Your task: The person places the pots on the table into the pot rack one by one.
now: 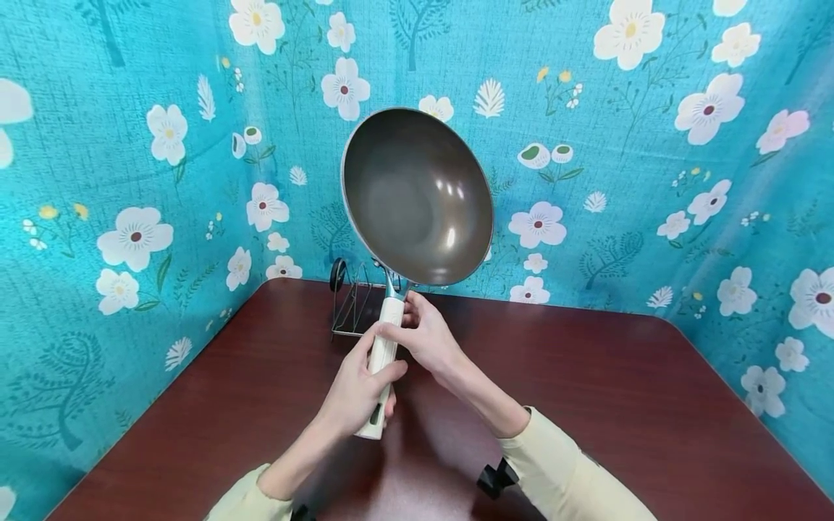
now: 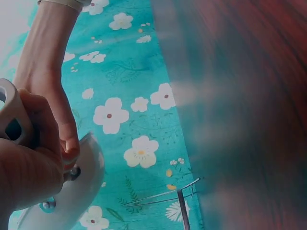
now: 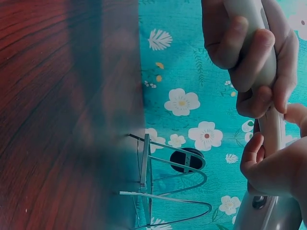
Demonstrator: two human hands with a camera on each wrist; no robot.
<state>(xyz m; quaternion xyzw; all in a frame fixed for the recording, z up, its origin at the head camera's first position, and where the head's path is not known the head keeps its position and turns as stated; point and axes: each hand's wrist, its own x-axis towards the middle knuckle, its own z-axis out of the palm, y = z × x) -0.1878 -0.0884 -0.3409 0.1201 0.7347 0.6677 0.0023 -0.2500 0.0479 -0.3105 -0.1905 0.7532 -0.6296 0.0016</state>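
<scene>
Teal cloth printed with white flowers and leaves hangs behind and beside a dark red-brown table. Above the table a frying pan is held up at a tilt, its dark inside facing the head camera. The left hand grips the lower part of its cream handle; the right hand grips it higher, near the pan's bowl. Behind the hands, a metal wire rack with a round black piece stands near the table's back edge.
</scene>
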